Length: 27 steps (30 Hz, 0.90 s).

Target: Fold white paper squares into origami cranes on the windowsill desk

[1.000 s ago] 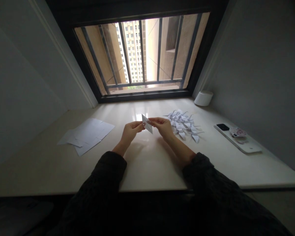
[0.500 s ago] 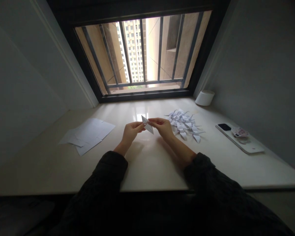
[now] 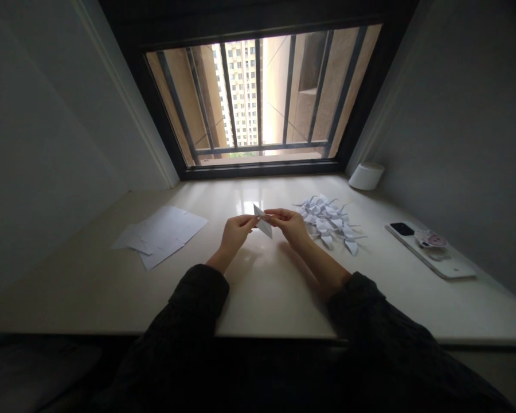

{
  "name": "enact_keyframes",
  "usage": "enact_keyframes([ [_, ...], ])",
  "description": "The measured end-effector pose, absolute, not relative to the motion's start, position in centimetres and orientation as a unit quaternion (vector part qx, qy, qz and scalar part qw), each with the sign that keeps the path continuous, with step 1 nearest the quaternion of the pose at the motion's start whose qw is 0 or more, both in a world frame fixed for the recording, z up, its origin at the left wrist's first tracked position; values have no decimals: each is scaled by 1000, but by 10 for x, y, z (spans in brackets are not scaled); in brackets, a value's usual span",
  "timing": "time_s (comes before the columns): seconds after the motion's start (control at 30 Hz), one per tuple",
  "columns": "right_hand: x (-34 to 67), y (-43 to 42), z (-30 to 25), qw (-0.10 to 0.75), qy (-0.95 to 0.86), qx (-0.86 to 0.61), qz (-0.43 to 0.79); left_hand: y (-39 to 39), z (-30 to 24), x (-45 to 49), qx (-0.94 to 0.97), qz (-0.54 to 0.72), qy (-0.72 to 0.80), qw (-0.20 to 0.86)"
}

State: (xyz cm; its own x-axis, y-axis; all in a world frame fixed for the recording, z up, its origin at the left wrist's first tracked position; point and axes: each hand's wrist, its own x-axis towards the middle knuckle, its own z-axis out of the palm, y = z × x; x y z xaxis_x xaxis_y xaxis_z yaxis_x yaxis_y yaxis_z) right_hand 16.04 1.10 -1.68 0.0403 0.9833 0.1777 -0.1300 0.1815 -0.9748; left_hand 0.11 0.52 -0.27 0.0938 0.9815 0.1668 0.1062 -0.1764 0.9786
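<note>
Head view, both hands meeting over the middle of the counter [image 3: 275, 310]. Left hand [image 3: 236, 232] and right hand [image 3: 293, 228] each hold a small folded paper [image 3: 264, 226] in a narrow fingertip pinch; it stands tilted between them, one point far and left, the other near and right. Over the last second I note only a slight swing of the camera: the two-handed grip is the same and the paper's outline is much as it was, so I judge the folding to have advanced little, if at all. Individual creases are too small for me to tell. As to margins, the tightest is on the right, where folded paper birds [image 3: 329, 221] lie just beyond the right hand. Loose sheets [image 3: 172, 226] lie farther off to the left, leaving me wider room there. Both forearms reach across the counter's near edge; a phone [image 3: 453, 265] rests well apart at right.
</note>
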Motion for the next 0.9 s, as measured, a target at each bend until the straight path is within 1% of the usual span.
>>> enact_keyframes([
  [0.13,160,12,-19,583,-514,-426,463,8,-5,0,585,492,477,434],
  [0.3,159,9,-16,566,-594,-444,361,11,-8,1,554,505,493,442],
  [0.37,158,7,-15,563,-604,-444,348,11,-8,1,543,519,489,444],
  [0.47,156,7,-16,560,-578,-455,380,10,-7,1,547,533,484,427],
  [0.6,157,9,-21,533,-570,-453,431,8,-6,1,562,533,479,413],
  [0.9,159,8,-20,534,-549,-438,470,9,-9,2,588,526,462,405],
])
